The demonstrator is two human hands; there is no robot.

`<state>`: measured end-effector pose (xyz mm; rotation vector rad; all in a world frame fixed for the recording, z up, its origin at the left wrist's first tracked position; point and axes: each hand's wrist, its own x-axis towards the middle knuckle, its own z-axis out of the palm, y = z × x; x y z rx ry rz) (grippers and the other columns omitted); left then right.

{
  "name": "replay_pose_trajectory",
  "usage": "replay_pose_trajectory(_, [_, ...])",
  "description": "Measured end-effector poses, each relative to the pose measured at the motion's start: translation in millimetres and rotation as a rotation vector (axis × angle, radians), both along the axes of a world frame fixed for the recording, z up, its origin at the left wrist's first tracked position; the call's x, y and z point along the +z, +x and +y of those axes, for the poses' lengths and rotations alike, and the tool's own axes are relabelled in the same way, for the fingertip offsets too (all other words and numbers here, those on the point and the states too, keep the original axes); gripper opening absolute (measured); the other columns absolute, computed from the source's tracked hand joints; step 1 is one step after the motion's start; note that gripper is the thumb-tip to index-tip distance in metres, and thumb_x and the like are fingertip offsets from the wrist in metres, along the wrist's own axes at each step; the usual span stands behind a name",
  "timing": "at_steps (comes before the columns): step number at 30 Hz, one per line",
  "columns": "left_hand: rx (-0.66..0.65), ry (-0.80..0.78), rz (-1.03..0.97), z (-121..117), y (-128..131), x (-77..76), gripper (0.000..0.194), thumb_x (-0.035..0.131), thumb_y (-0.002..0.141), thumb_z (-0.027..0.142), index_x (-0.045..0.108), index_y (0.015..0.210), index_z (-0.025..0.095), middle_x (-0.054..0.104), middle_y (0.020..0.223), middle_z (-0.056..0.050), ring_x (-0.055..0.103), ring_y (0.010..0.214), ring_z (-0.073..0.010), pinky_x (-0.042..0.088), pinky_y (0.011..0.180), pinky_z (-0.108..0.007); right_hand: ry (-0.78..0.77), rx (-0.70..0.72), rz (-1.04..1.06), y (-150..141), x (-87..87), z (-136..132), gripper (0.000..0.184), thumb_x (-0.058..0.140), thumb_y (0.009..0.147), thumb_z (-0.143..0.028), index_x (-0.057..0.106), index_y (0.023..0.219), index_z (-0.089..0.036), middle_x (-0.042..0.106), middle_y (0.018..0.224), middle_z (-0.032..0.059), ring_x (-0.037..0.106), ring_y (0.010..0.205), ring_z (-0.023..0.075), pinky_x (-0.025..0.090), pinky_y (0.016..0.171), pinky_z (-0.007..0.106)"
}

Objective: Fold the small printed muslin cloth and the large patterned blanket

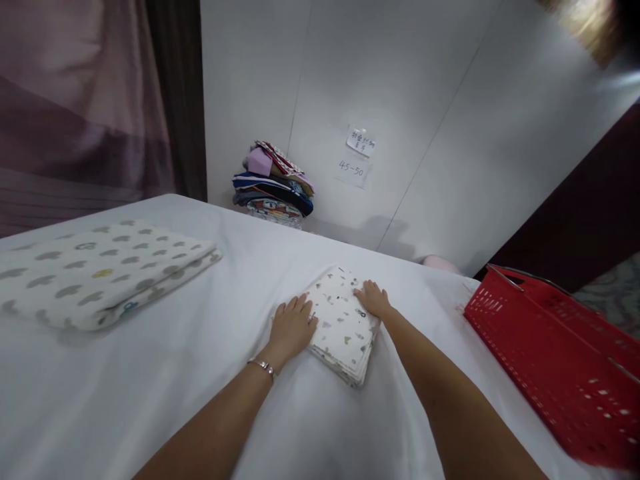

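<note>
A small folded white cloth (345, 323) with little grey and green prints lies in front of me, its layers showing at the near edge. My left hand (293, 327) rests flat at the cloth's left edge, fingers stretched out; a bracelet circles that wrist. At the upper right edge, my right hand (373, 299) touches the cloth with its fingers spread. Neither hand grips anything. Farther left lies a larger folded white cloth (115, 267) with grey rounded shapes and a few coloured figures, apart from both hands.
A white sheet (225, 373) with wrinkles covers the bed-like surface. On the right stands a red perforated plastic basket (555, 353) with metal handles. A stack of folded clothes (274, 183) sits against the back wall, near paper notes (357, 157). A pink curtain (85, 100) hangs at left.
</note>
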<state>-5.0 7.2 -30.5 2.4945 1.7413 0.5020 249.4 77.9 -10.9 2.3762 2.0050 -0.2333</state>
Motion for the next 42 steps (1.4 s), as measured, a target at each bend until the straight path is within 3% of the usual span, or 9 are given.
replay_pose_trajectory(9, [-0.022, 0.069, -0.021, 0.0, 0.5, 0.6, 0.038, 0.035, 0.088, 0.032, 0.052, 0.120, 0.018, 0.042, 0.139, -0.009, 0.040, 0.122, -0.0241, 0.029, 0.097, -0.043, 0.084, 0.159, 0.056, -39.3, -17.3, -60.5, 0.071, 0.017, 0.089, -0.060, 0.019, 0.144, -0.014, 0.012, 0.151, 0.0087, 0.006, 0.139, 0.0230, 0.003, 0.109, 0.044])
replay_pose_trajectory(15, [-0.034, 0.083, -0.024, 1.5, 0.7, -0.4, 0.038, 0.036, 0.087, 0.032, 0.052, 0.118, 0.018, 0.043, 0.138, -0.009, 0.040, 0.122, -0.0246, 0.030, 0.095, -0.043, 0.010, 0.111, 0.109, -50.5, -1.3, -71.3, 0.067, 0.022, 0.091, -0.055, 0.018, 0.144, -0.016, 0.013, 0.151, 0.0087, 0.007, 0.139, 0.0239, 0.005, 0.109, 0.047])
replay_pose_trajectory(21, [-0.037, 0.075, -0.028, 0.9, 1.0, 1.3, 0.037, 0.035, 0.087, 0.033, 0.053, 0.115, 0.018, 0.044, 0.137, -0.010, 0.041, 0.120, -0.0253, 0.031, 0.094, -0.044, 0.086, 0.279, 0.301, -71.7, -3.2, -116.5, 0.064, 0.033, 0.089, -0.057, 0.030, 0.141, -0.019, 0.021, 0.149, 0.0076, 0.011, 0.138, 0.0220, 0.001, 0.111, 0.046])
replay_pose_trajectory(24, [-0.050, 0.072, -0.029, 0.5, 0.5, 2.3, 0.036, 0.035, 0.087, 0.032, 0.054, 0.115, 0.018, 0.044, 0.137, -0.010, 0.041, 0.120, -0.0254, 0.031, 0.093, -0.044, 0.193, 0.155, 0.623, -64.9, 1.8, -125.0, 0.058, 0.039, 0.087, -0.054, 0.044, 0.133, -0.019, 0.035, 0.143, 0.0076, 0.028, 0.134, 0.0209, 0.015, 0.111, 0.041])
replay_pose_trajectory(27, [-0.055, 0.067, -0.036, 0.7, -0.3, 3.2, 0.035, 0.035, 0.088, 0.031, 0.055, 0.113, 0.017, 0.044, 0.136, -0.011, 0.041, 0.120, -0.0255, 0.031, 0.094, -0.045, 0.473, -0.024, 0.953, -47.1, 7.8, -128.0, 0.048, 0.048, 0.082, -0.051, 0.059, 0.117, -0.019, 0.054, 0.128, 0.0075, 0.046, 0.121, 0.0205, 0.033, 0.103, 0.036])
replay_pose_trajectory(31, [-0.078, 0.135, -0.102, -3.9, 5.9, 9.9, 0.031, 0.041, 0.087, 0.032, 0.057, 0.110, 0.019, 0.048, 0.133, -0.010, 0.037, 0.124, -0.0266, 0.023, 0.100, -0.047, 0.661, -0.247, 1.206, -26.4, -0.1, -145.2, 0.031, 0.057, 0.075, -0.043, 0.065, 0.091, -0.018, 0.069, 0.094, 0.0061, 0.064, 0.083, 0.0185, 0.051, 0.072, 0.030])
replay_pose_trajectory(35, [-0.312, 0.115, -0.192, -24.1, 28.2, 21.6, 0.026, 0.043, 0.088, 0.037, 0.065, 0.087, 0.022, 0.066, 0.096, -0.005, 0.052, 0.100, -0.0214, 0.031, 0.091, -0.039, 0.494, -0.425, 1.282, -17.8, -15.2, -168.3, 0.023, 0.058, 0.072, -0.038, 0.060, 0.081, -0.017, 0.064, 0.067, 0.0002, 0.054, 0.043, 0.0095, 0.040, 0.039, 0.021])
replay_pose_trajectory(38, [-0.443, 0.022, -0.209, -43.7, 46.4, 24.4, 0.026, 0.053, 0.083, 0.042, 0.065, 0.073, 0.021, 0.065, 0.080, -0.003, 0.055, 0.087, -0.0199, 0.035, 0.081, -0.036, 0.235, -0.378, 1.269, -17.4, -17.6, -176.3, 0.020, 0.058, 0.072, -0.037, 0.055, 0.075, -0.018, 0.061, 0.058, -0.0023, 0.050, 0.036, 0.0083, 0.033, 0.032, 0.019])
replay_pose_trajectory(42, [-0.464, -0.050, -0.223, -59.3, 56.9, 21.6, 0.024, 0.061, 0.077, 0.045, 0.066, 0.076, 0.021, 0.064, 0.082, -0.003, 0.055, 0.086, -0.0201, 0.036, 0.079, -0.034, 0.003, -0.290, 1.264, -20.1, -14.5, -176.0, 0.016, 0.055, 0.074, -0.034, 0.051, 0.071, -0.018, 0.061, 0.056, -0.0027, 0.049, 0.034, 0.0078, 0.033, 0.030, 0.018])
